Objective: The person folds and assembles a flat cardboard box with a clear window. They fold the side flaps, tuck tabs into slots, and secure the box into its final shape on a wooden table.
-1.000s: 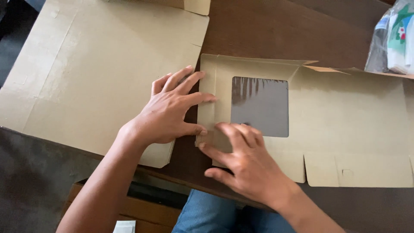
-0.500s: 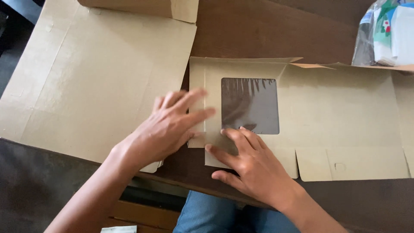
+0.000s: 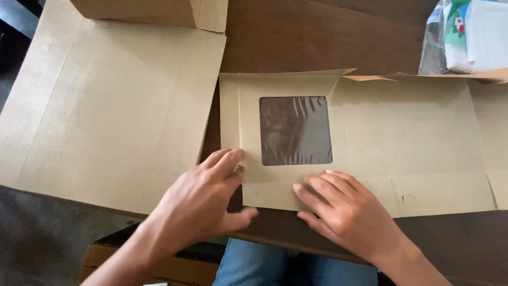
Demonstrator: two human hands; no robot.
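Observation:
A flat, unfolded kraft cardboard box blank [image 3: 402,132] with a square clear plastic window [image 3: 295,130] lies on a dark brown wooden table [image 3: 317,37]. My left hand [image 3: 203,198] rests at the blank's lower left corner, fingertips touching its left edge, thumb out toward the near flap. My right hand [image 3: 344,214] lies flat on the blank's near flap just below the window, fingers spread and pressing down. Neither hand grips anything.
A large plain cardboard sheet [image 3: 106,100] covers the table's left side, with a folded cardboard piece [image 3: 159,13] at its far edge. A clear plastic bag of white and green packages [image 3: 465,34] sits at the far right. My blue-jeaned legs [image 3: 259,265] show below the table edge.
The view has shifted, so the blank appears further left. My left hand has slid down and off the blank toward its lower left corner. My right hand stays on the near flap.

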